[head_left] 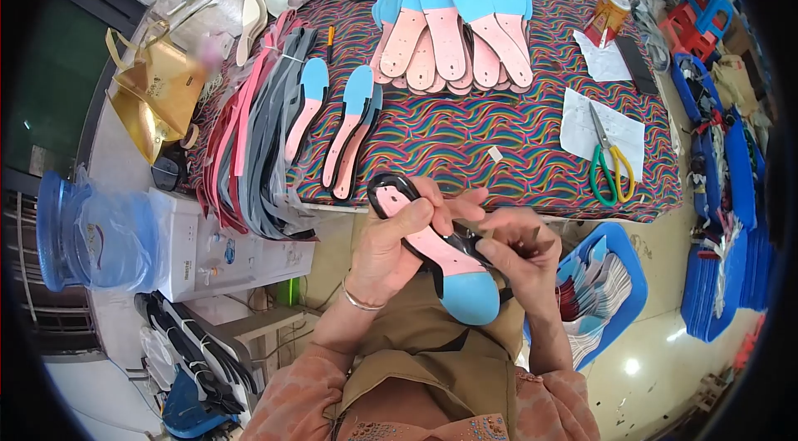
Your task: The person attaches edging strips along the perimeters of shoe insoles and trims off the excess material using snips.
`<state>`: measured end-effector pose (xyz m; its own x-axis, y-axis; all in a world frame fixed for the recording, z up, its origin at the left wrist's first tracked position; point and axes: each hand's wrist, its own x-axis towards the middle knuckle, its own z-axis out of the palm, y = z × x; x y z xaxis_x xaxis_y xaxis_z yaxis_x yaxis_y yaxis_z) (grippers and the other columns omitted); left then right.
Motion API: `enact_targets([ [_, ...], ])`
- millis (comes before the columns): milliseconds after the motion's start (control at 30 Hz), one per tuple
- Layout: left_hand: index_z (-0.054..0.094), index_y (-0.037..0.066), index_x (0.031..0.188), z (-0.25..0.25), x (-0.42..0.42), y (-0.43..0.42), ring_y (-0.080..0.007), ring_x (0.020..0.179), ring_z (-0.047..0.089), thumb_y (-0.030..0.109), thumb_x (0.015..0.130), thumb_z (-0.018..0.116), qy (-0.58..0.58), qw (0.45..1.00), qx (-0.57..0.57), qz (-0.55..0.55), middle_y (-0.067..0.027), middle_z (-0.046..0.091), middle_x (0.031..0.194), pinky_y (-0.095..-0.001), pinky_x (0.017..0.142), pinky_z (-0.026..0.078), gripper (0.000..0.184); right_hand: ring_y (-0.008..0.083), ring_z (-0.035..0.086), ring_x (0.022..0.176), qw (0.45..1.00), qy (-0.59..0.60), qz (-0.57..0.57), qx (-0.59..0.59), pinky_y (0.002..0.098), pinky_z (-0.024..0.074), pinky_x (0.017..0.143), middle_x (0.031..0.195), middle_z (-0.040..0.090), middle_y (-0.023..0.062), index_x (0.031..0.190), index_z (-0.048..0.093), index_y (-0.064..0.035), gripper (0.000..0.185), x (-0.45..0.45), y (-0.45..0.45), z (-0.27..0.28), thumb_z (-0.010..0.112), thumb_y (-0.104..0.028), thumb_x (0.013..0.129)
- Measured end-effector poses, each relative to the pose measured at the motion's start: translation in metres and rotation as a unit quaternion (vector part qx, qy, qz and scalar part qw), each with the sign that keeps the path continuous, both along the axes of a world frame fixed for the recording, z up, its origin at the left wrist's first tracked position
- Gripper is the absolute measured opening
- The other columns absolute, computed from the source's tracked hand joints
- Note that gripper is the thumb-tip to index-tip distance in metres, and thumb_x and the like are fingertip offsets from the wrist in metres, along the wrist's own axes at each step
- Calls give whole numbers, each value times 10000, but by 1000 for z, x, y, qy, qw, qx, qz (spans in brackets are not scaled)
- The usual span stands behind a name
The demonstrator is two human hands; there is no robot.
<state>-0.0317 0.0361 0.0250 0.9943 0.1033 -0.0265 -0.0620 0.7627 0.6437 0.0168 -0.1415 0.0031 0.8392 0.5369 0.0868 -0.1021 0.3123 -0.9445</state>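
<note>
A pink insole (432,248) with a blue end and black edging is held over my lap, tilted, its blue end toward the lower right. My left hand (389,243) is closed round its pink part near the black-edged heel. At the insole's right side my right hand (525,251) pinches the black edging (472,241). Beyond my hands, on the patterned cloth, lie a single edged insole (307,104) and a small stack of edged insoles (349,129). Farther back is a large pile of pink and blue insoles (440,29).
Scissors (609,154) lie on white paper (573,121) at the table's right, near a bottle (611,9) and a dark phone (636,65). Long strips (278,133) hang over the left edge. A blue basket (636,275) of insoles stands below right, a water dispenser (208,250) left.
</note>
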Motion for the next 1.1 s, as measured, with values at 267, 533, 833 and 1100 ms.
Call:
enact_targets([
  [267, 537, 40, 963, 3, -5, 2, -252, 728, 597, 169, 920, 592, -6, 997, -80, -19, -86, 584, 728, -419, 711, 469, 147, 68, 625, 701, 995, -77, 25, -51, 204, 491, 603, 859, 704, 69, 997, 695, 6, 200, -8, -1, 1, 706, 29, 798],
  [533, 522, 14, 1111, -11, 11, 5, -207, 675, 541, 188, 933, 572, -32, 987, -154, -43, -62, 543, 754, -334, 634, 420, 254, 41, 522, 528, 954, -267, -7, -136, 203, 402, 485, 645, 607, 30, 808, 627, -9, 117, 11, 13, -12, 709, 34, 735],
  [833, 555, -39, 1193, -19, 1, -19, -336, 1288, 434, 171, 934, 519, 60, 989, 121, -65, -224, 520, 1308, -448, 1073, 354, 335, 89, 544, 583, 962, -243, -57, -114, 224, 432, 525, 670, 572, 34, 900, 635, -3, 162, 10, 19, -16, 714, 2, 759],
  [1100, 562, -35, 1035, 0, 6, 4, -384, 983, 642, 142, 938, 533, 62, 987, 147, -18, -285, 629, 1041, -447, 845, 534, 203, 114, 571, 659, 983, -115, 33, -142, 246, 451, 570, 733, 586, 71, 966, 636, 22, 189, -7, -3, -8, 704, -38, 800],
])
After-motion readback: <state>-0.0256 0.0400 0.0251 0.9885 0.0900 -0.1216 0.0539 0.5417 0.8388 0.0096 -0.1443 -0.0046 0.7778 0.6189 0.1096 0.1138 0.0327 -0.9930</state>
